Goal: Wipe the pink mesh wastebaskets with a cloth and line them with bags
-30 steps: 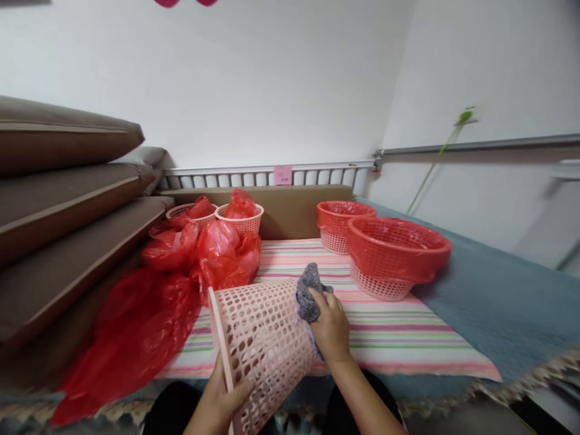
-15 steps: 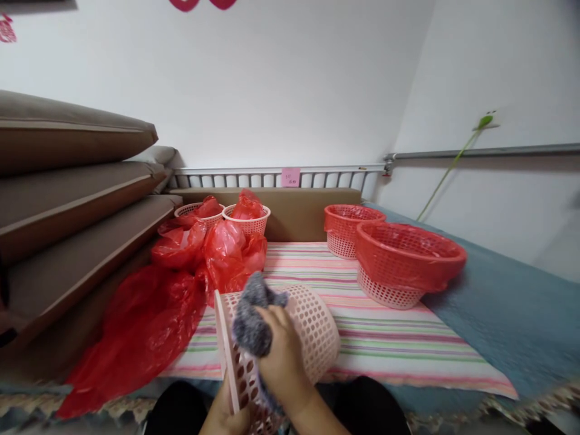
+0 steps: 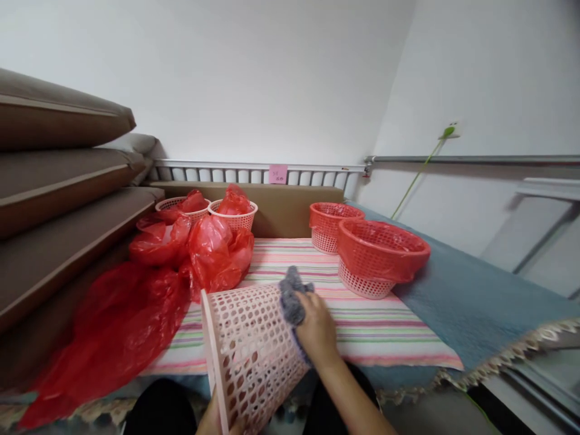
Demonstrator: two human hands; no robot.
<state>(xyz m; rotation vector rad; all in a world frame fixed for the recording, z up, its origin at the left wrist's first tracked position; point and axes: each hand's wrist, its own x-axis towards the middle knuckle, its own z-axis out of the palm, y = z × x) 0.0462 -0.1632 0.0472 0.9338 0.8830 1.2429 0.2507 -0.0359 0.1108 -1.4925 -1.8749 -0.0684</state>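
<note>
A light pink perforated plastic basket [image 3: 254, 338] lies tilted on its side in front of me, its rim toward the left. My left hand [image 3: 226, 418] grips the basket low at the rim; part of the hand is hidden behind the wall. In my right hand [image 3: 317, 329] is a bunched grey cloth [image 3: 292, 299], pressed against the basket's outside near its base. Just beyond lie crumpled red plastic bags [image 3: 220, 251], and a long loose red bag [image 3: 122, 326] spreads to the left.
Two baskets lined with red bags [image 3: 383, 251] stand on the right of the striped cloth [image 3: 376, 329]. Two more pink baskets [image 3: 233, 214] stand at the back left. Stacked brown cushions [image 3: 58, 229] border the left; a radiator [image 3: 312, 176] runs behind.
My right hand has slid the grey cloth from near the basket's rim rightward to its base end. The view has turned somewhat to the right.
</note>
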